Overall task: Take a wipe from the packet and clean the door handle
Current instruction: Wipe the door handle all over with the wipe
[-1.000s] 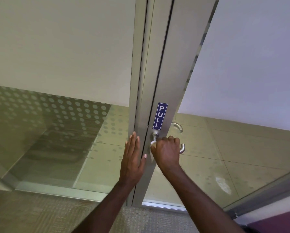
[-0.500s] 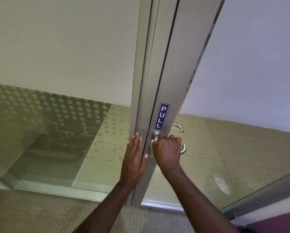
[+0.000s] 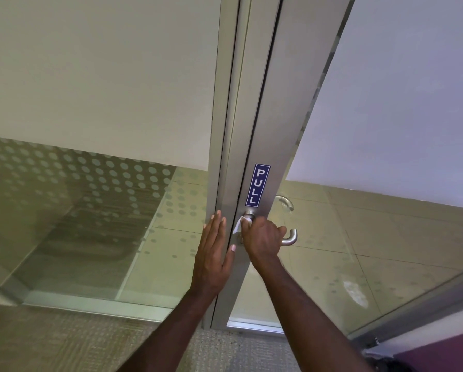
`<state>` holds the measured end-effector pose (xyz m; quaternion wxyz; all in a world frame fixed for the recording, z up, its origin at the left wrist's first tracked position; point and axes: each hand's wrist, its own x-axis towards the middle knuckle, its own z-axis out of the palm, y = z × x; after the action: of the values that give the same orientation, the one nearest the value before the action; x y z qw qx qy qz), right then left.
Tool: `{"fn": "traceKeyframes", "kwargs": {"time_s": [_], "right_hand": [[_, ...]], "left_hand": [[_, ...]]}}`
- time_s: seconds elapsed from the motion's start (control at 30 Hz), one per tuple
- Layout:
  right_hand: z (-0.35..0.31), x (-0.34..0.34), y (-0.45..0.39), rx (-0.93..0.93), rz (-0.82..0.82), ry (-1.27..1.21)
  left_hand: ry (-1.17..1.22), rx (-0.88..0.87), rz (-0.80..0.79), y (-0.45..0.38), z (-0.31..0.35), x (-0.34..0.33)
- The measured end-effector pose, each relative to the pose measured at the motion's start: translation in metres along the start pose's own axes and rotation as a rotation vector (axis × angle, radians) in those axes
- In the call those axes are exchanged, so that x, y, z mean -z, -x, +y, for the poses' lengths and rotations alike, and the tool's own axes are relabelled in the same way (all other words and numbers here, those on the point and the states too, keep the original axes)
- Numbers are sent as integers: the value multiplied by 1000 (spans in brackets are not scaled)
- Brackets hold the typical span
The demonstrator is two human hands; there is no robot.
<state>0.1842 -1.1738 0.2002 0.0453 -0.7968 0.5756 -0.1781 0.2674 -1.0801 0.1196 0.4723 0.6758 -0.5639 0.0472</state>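
**Count: what's in frame**

- Hands: 2. The left hand (image 3: 214, 253) is flat and open; the right hand (image 3: 262, 240) is closed around the wipe.
- Wipes: 1 white wipe (image 3: 241, 224).
- Door handles: 2 visible. One door handle (image 3: 289, 238) is on the near side; a second handle (image 3: 286, 201) shows through the glass.
- Signs: 1 blue PULL sign (image 3: 257, 185).
- Aluminium door stiles: 1 door stile (image 3: 273, 116).
- Fixed frame posts: 1 frame post (image 3: 225, 116).
- Glass panels: 2, left glass panel (image 3: 90, 76) and door glass (image 3: 399, 103).
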Motion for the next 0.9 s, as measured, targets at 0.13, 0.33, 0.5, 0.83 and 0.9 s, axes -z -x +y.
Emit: {"fn": "traceKeyframes", "kwargs": {"time_s": [0.13, 0.33, 0.5, 0.83, 0.9], "right_hand": [[-2, 9, 7, 141, -47, 241], [9, 12, 4, 124, 18, 283], [4, 17, 3, 151, 13, 266], [2, 11, 5, 76, -21, 134], [8, 9, 13, 150, -10, 244]], "left_hand": [[8, 20, -13, 5, -3, 1], [11, 22, -13, 5, -6, 3], [10, 32, -17, 5, -8, 5], [-16, 5, -33, 3, -7, 1], [-13, 8, -37, 4, -7, -1]]}}
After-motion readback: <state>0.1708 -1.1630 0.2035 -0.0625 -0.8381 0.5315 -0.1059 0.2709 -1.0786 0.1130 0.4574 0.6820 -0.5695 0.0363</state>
